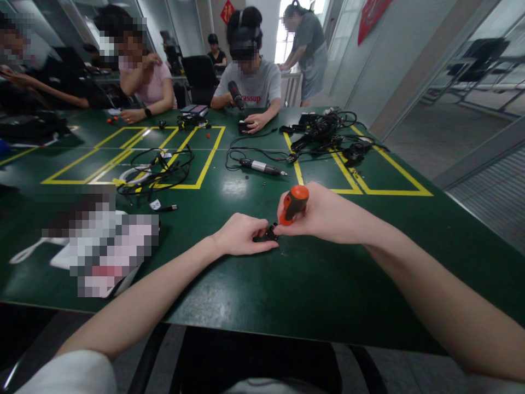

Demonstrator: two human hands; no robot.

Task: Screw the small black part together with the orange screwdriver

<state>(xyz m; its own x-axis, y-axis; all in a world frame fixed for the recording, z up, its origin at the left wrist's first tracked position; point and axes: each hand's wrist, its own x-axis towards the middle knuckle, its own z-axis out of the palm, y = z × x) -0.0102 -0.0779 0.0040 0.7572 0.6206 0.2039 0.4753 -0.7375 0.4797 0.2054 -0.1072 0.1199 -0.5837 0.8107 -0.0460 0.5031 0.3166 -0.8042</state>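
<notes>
My right hand (305, 219) is closed around a screwdriver (296, 203) with an orange and dark grey handle, tilted so its butt points up. The tool's lower end is hidden by my fingers, just above a small black part (271, 232). That part sits on the green table between the thumb and fingers of my left hand (243, 235), which pinches it from the left. What kind of part it is I cannot make out. Beyond my hands lies a silver and black electric screwdriver (262, 167) with its cord.
Tangled black cables (328, 131) lie at the back right, and a looser cable bundle (159, 169) at the left. Blurred flat items (115, 251) rest near my left forearm. Yellow tape (211, 158) marks the green table (348, 295). A person (250, 82) works opposite with a drill.
</notes>
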